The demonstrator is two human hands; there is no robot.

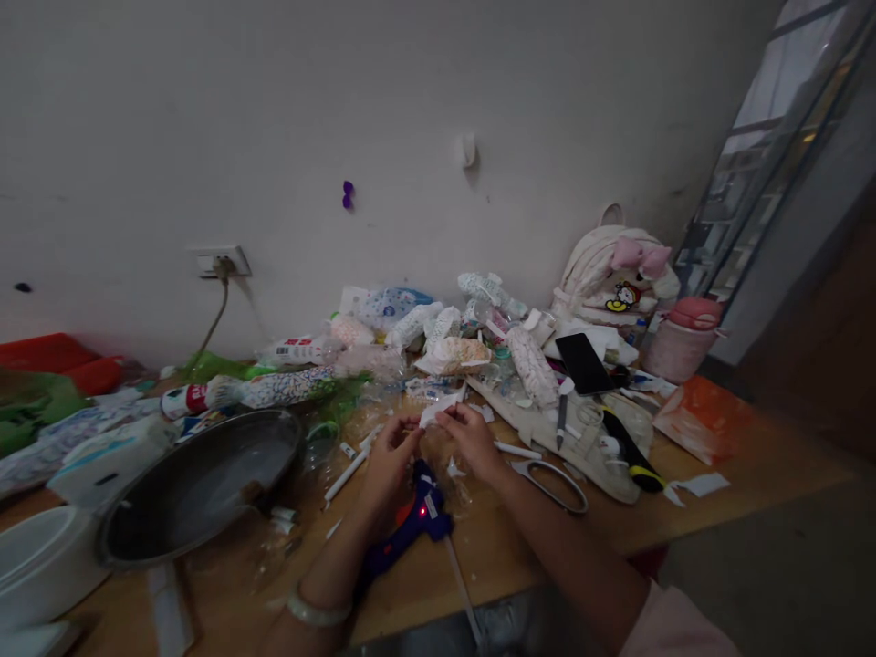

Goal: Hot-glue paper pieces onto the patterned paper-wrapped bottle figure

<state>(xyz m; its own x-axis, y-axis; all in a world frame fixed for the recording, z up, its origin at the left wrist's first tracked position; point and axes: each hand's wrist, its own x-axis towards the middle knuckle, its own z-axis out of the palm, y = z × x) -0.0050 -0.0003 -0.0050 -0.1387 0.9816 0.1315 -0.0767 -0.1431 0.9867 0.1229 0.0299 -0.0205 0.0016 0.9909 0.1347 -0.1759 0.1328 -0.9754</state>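
Observation:
Both my hands meet over the middle of the wooden table. My left hand and my right hand pinch a small piece of white paper between their fingertips, over a clear plastic piece that I cannot make out well. A bracelet circles my left wrist. Just below my hands lies a blue glue gun with a red light lit. Scissors lie right of my right forearm.
A dark round pan sits at the left, beside white containers. Plastic bottles wrapped in patterned paper pile up behind my hands. A black phone, a backpack, a pink bottle and white glue sticks are nearby.

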